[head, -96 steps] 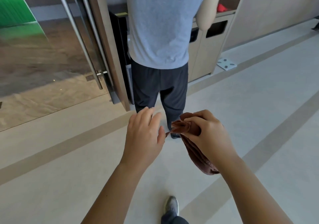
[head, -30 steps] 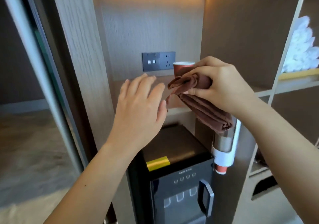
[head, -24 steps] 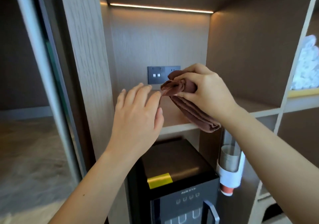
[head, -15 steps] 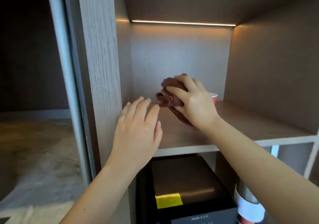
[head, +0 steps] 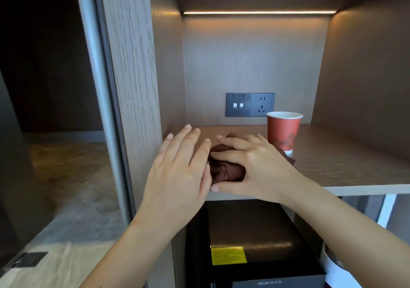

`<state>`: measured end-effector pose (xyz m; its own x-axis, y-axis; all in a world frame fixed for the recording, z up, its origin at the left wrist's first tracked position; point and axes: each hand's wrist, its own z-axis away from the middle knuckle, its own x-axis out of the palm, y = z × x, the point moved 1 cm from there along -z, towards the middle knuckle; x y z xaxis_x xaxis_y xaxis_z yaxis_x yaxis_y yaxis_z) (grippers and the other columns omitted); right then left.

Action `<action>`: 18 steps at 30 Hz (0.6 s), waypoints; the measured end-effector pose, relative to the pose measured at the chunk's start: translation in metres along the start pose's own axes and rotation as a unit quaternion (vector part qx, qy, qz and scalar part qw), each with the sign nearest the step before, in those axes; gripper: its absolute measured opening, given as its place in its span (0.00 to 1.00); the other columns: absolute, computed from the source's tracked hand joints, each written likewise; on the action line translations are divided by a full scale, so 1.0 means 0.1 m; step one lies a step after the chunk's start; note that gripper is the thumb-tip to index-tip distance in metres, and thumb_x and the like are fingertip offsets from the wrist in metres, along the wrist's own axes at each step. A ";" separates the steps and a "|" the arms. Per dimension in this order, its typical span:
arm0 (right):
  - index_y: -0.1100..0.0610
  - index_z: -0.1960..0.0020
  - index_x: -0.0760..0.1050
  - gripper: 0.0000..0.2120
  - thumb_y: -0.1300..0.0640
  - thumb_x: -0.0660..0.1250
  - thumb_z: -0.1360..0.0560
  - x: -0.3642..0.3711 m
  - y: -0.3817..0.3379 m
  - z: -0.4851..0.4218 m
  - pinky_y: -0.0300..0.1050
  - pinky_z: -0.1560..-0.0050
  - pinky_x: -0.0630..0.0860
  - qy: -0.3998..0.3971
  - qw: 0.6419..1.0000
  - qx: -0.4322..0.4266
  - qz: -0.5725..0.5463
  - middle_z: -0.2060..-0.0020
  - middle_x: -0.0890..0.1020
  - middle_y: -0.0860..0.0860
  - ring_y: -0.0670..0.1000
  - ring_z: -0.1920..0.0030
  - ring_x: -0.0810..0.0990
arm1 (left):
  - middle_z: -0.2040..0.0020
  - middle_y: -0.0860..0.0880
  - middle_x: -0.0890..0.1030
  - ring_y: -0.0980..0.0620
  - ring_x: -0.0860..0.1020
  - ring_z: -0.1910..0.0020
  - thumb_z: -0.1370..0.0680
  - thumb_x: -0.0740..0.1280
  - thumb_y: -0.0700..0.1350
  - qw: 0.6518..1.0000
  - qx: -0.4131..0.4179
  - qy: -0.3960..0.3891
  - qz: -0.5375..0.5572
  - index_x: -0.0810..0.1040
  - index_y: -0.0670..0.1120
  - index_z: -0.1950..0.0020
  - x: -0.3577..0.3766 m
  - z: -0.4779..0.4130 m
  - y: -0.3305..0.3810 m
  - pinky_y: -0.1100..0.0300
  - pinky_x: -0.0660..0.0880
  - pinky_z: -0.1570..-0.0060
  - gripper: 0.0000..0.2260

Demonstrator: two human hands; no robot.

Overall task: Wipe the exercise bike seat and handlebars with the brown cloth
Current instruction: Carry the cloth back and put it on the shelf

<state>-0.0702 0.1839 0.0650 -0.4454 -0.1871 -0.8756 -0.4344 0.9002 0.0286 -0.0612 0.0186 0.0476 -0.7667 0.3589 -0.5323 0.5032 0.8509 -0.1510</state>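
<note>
A wood-grain shelf (head: 343,161) in a lit cabinet niche fills centre frame, with a socket panel (head: 250,104) on its back wall and a red paper cup (head: 282,132) at right. The brown cloth (head: 226,170) lies bunched at the shelf front, stretched left to right. The right hand (head: 255,168) grips it. The left hand (head: 182,172), fingers straight, sits just left.

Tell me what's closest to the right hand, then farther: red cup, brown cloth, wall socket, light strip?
1. brown cloth, gripped under the right hand.
2. red cup, just behind it, rightward.
3. wall socket, on the back wall.
4. light strip, up top.
</note>
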 end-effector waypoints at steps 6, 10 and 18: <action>0.39 0.33 0.65 0.31 0.32 0.57 0.34 -0.07 0.06 0.19 0.64 0.29 0.42 0.055 0.993 0.026 -0.104 0.28 0.58 0.38 0.46 0.26 0.53 | 0.39 0.39 0.77 0.41 0.72 0.36 0.25 0.57 0.46 0.999 0.008 -0.017 -0.035 0.77 0.39 0.40 0.07 0.03 0.00 0.48 0.57 0.34 0.18; 0.37 0.32 0.63 0.34 0.29 0.52 0.37 -0.05 0.15 0.31 0.61 0.29 0.55 0.063 0.987 0.056 -0.136 0.27 0.58 0.39 0.46 0.27 0.55 | 0.40 0.38 0.77 0.40 0.72 0.37 0.25 0.56 0.46 0.998 0.006 -0.027 -0.052 0.77 0.39 0.40 0.11 0.04 0.00 0.49 0.52 0.32 0.19; 0.34 0.30 0.55 0.29 0.41 0.62 0.28 0.18 0.31 -0.12 0.62 0.28 0.53 -0.048 0.986 0.024 -0.160 0.25 0.51 0.41 0.51 0.25 0.46 | 0.33 0.38 0.70 0.42 0.64 0.31 0.24 0.59 0.45 0.990 0.022 0.032 -0.135 0.75 0.39 0.38 0.07 -0.01 -0.21 0.41 0.51 0.33 0.18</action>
<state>-0.1017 0.2037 0.0560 -0.2141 -0.4277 -0.8782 -0.5013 0.8198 -0.2770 -0.0778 0.0036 0.0479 -0.8983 0.1451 -0.4147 0.2921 0.9023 -0.3170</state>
